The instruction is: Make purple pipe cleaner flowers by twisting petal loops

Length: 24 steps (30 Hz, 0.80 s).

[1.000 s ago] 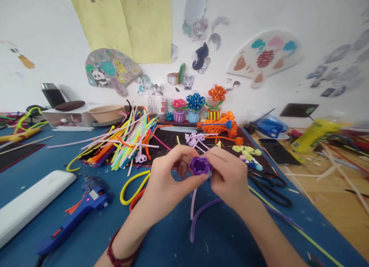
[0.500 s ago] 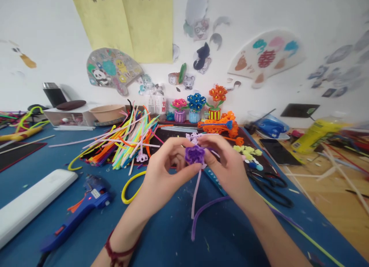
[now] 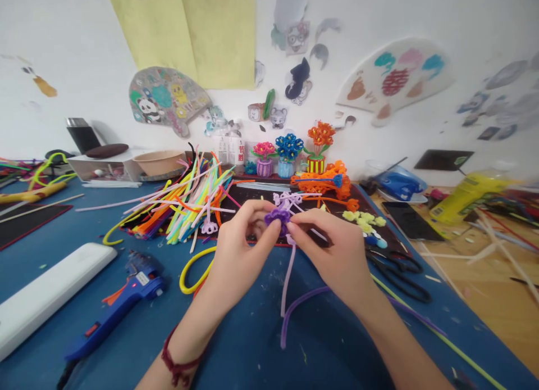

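Observation:
Between my two hands, above the middle of the table, is a purple pipe-cleaner flower (image 3: 277, 216). My left hand (image 3: 244, 246) pinches it from the left, thumb in front. From the right, the thumb and fingers of my right hand (image 3: 326, 244) close on the flower's edge. Lilac pipe-cleaner flowers (image 3: 288, 200) lie just behind my fingertips. Below the hands a pale lilac stem (image 3: 287, 280) runs down toward the table; its upper end is partly hidden. A loose purple pipe cleaner (image 3: 290, 317) curves across the blue table.
A blue glue gun (image 3: 120, 308) and a white case (image 3: 54, 291) lie left. Mixed pipe cleaners (image 3: 189, 202) are heaped behind my left hand. Black scissors (image 3: 398, 275) and a phone (image 3: 410, 221) lie right. Small potted pipe-cleaner flowers (image 3: 289, 154) stand by the wall.
The purple flower has been tipped, so its face points less toward me and its side shows more. My fingers have shifted inward on it. The view has moved slightly.

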Each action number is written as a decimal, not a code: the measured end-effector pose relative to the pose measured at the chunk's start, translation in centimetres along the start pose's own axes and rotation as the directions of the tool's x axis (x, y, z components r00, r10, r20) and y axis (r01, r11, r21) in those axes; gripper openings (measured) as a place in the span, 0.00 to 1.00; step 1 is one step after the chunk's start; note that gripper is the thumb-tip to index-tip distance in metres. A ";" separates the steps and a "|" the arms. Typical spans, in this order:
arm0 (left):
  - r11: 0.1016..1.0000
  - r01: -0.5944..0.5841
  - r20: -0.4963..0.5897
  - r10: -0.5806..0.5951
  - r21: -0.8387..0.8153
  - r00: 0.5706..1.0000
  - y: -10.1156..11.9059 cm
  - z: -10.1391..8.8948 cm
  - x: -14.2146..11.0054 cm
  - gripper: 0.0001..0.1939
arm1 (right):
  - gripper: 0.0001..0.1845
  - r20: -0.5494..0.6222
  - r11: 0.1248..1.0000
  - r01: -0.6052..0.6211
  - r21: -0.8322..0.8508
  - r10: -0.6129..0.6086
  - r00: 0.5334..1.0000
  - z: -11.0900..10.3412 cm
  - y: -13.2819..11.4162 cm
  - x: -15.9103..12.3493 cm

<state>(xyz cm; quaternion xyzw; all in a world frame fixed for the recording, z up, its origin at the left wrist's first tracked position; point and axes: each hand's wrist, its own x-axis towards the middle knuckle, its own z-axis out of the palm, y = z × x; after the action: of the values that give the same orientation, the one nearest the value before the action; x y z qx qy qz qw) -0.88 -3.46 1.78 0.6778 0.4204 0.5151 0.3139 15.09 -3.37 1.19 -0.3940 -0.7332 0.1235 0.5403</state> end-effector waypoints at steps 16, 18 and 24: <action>0.999 0.005 -0.001 -0.005 -0.033 1.000 0.2 -0.2 0.4 0.07 | 0.05 0.082 0.979 -0.139 0.152 0.127 0.988 -0.1 0.3 0.1; 0.999 0.014 -0.008 -0.014 -0.045 1.000 0.2 -0.2 0.4 0.07 | 0.05 0.085 0.985 -0.115 0.132 0.104 0.991 -0.2 0.2 0.1; 0.997 0.049 -0.024 -0.050 -0.058 0.998 0.3 -0.1 0.4 0.06 | 0.05 0.079 0.997 -0.048 0.056 0.044 0.996 -0.2 0.1 0.2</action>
<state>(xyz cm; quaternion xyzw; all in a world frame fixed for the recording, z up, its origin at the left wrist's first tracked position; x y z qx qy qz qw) -0.83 -3.18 2.22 0.6513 0.4261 0.5277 0.3404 15.34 -3.22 1.31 -0.3899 -0.7405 0.1722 0.5196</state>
